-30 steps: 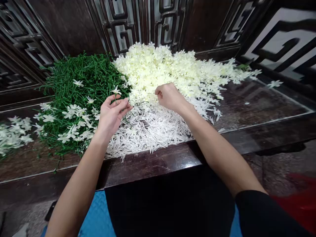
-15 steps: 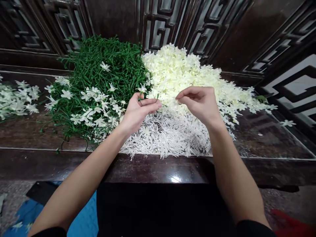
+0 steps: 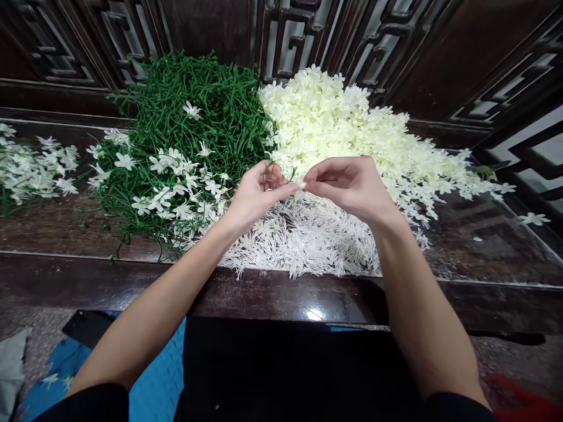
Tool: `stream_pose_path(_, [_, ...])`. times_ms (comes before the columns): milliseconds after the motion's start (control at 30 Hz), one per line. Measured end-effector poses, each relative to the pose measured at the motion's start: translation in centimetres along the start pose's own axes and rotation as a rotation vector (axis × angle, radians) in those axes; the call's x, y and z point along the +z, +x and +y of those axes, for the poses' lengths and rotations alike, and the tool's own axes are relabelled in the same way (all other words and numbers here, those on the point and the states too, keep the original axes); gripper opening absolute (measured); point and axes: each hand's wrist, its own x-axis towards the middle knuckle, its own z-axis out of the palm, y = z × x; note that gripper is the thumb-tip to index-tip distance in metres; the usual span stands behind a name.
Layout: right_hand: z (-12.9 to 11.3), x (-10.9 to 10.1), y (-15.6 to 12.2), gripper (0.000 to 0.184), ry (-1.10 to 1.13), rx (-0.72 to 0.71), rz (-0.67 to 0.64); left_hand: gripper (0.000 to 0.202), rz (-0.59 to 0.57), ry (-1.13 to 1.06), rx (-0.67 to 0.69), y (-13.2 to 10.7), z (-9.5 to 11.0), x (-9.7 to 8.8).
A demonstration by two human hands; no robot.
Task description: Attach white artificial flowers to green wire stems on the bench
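My left hand (image 3: 267, 186) pinches a thin green plastic stem (image 3: 293, 173) between thumb and fingers. Its fingertips nearly meet those of my right hand (image 3: 342, 183), which is closed in a pinch on a small pale flower piece (image 3: 301, 184), mostly covered by the fingers. Below both hands spreads a heap of thin white stamen pieces (image 3: 325, 240). Behind them rises a large pile of cream flower heads (image 3: 325, 117). A tangle of green plastic stems (image 3: 197, 94) stands to the left, with finished-looking white flowers (image 3: 165, 199) on its front.
More white flowers (image 3: 35, 167) lie at the far left of the dark wooden bench (image 3: 145, 287). A carved lattice backrest (image 3: 290, 41) closes off the back. One loose flower (image 3: 534, 218) rests near the right end. Blue material (image 3: 153, 375) and a red item (image 3: 523, 398) are below.
My hands have come together, the right fingertips now meeting the left ones at the stem. The view has shifted slightly, so the piles appear a little further right and higher.
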Motion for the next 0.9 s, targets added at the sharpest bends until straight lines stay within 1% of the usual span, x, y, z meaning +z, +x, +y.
stream_pose_path(67, [0.1, 0.2, 0.0, 0.010, 0.034, -0.006, -0.032, 0.034, -0.031, -0.001, 0.024, 0.1, -0.2, -0.2])
stream_pose_path(167, [0.5, 0.7, 0.0, 0.015, 0.069, 0.009, -0.047, 0.036, -0.076, -0.025, 0.031, 0.2, -0.3, -0.5])
stream_pose_path(300, [0.8, 1.0, 0.1, 0.021, 0.077, 0.010, 0.015, 0.041, -0.095, -0.025, 0.020, 0.2, -0.2, -0.7])
stream_pose_path(400, [0.7, 0.6, 0.2, 0.027, 0.067, 0.038, 0.038, 0.041, -0.077, -0.046, 0.031, 0.2, -0.2, -0.6])
stream_pose_path(467, [0.6, 0.0, 0.3, 0.030, 0.017, 0.084, -0.008, 0.037, -0.071, -0.057, 0.030, 0.1, -0.2, -0.6])
stream_pose_path(533, [0.7, -0.4, 0.4, 0.029, -0.074, 0.133, -0.129, 0.030, -0.080, -0.027, 0.008, 0.0, -0.2, -0.5])
stream_pose_path(600, [1.1, -0.3, 0.5, 0.025, -0.180, 0.164, -0.265, 0.026, -0.088, 0.015, -0.034, 0.0, -0.1, -0.4])
stream_pose_path(667, [1.6, 0.1, 0.5, 0.021, -0.308, 0.185, -0.337, 0.027, -0.080, 0.030, -0.068, -0.1, 0.0, -0.4])
stream_pose_path(767, [2.0, 1.1, 0.4, 0.013, -0.497, 0.175, -0.351, 0.030, -0.058, 0.042, -0.086, 0.0, 0.1, -0.5])
stream_pose_path(833, [2.1, 1.5, 0.4, 0.011, -0.516, 0.158, -0.357, 0.032, -0.044, 0.061, -0.087, 0.0, 0.1, -0.6])
stream_pose_path(900, [2.1, 1.6, 0.3, 0.016, -0.492, 0.153, -0.364, 0.033, -0.031, 0.063, -0.073, 0.1, 0.0, -0.7])
